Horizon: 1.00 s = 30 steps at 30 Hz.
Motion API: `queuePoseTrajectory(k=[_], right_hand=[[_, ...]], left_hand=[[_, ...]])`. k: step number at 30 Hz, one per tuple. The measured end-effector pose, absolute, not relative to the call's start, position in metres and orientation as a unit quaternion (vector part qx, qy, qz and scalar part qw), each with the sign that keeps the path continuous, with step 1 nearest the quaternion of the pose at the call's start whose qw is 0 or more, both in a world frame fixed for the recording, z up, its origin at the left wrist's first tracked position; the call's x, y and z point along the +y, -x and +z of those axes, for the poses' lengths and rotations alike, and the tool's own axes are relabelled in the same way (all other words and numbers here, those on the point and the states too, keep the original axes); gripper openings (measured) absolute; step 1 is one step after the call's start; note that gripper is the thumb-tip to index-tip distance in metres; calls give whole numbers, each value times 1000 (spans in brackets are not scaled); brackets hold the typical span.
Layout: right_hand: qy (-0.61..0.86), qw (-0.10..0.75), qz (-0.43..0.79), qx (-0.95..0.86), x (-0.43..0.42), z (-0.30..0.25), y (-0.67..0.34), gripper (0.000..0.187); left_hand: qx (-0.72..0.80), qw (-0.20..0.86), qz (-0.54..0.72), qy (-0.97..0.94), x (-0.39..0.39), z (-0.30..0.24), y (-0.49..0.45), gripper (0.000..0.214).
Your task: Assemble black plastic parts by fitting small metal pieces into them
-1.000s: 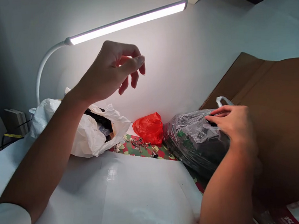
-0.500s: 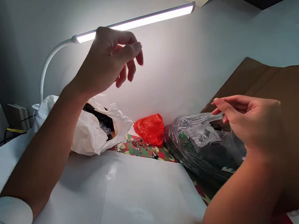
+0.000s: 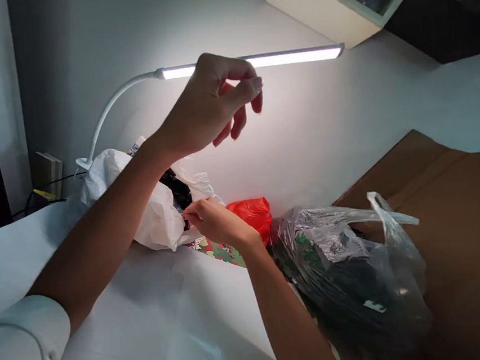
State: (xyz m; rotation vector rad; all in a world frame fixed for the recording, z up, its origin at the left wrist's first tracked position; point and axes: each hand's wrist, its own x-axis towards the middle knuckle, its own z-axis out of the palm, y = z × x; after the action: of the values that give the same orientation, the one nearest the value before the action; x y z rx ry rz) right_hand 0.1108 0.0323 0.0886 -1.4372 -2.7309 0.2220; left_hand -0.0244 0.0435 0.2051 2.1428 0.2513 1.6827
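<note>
My left hand (image 3: 226,99) is raised in front of the lamp, fingers curled and thumb tip pressed against the index finger. Whatever it may pinch is too small to make out. My right hand (image 3: 216,219) reaches across to the mouth of a white plastic bag (image 3: 156,216), its fingertips drawn together at the opening. I cannot tell what is between them. Dark items (image 3: 176,189) show inside that bag. Just behind my right wrist sits a red plastic bag (image 3: 254,212). A clear plastic bag (image 3: 337,267) with dark contents stands to the right, its handle sticking up.
A lit desk lamp (image 3: 296,57) on a bent neck stands against the wall. Brown cardboard (image 3: 461,226) leans at the right. White sheeting (image 3: 151,313) covers the table, and camouflage cloth (image 3: 219,251) shows beyond it. A cabinet (image 3: 325,7) hangs above.
My right hand has left the clear bag's handle and moved left to the white bag's opening. My left hand keeps its raised, curled pose. The view has shifted.
</note>
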Motion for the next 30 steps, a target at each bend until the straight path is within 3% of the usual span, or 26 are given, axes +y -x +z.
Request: queuePoseTrajectory(k=[6,10,20,25,30], right_hand=[[459,-99,58,-881,70,75,-87,7],[430,-155,60,-887,79,64,-77,24],[356,-131,46,-924,83,40,-83,64],[363,-127,37,-922,83,35,-80,67],[398,-94,11,-912,81,33,-78,52]], left_hand=[[94,220,598,-765,40,201,32,28],[97,218,592,-770,35,198,33,33],[103,225,582,-775,22,194,35,41],[125,221,550,-796,25,198,34,39],[129,184,575,-786,30,194,32,34]])
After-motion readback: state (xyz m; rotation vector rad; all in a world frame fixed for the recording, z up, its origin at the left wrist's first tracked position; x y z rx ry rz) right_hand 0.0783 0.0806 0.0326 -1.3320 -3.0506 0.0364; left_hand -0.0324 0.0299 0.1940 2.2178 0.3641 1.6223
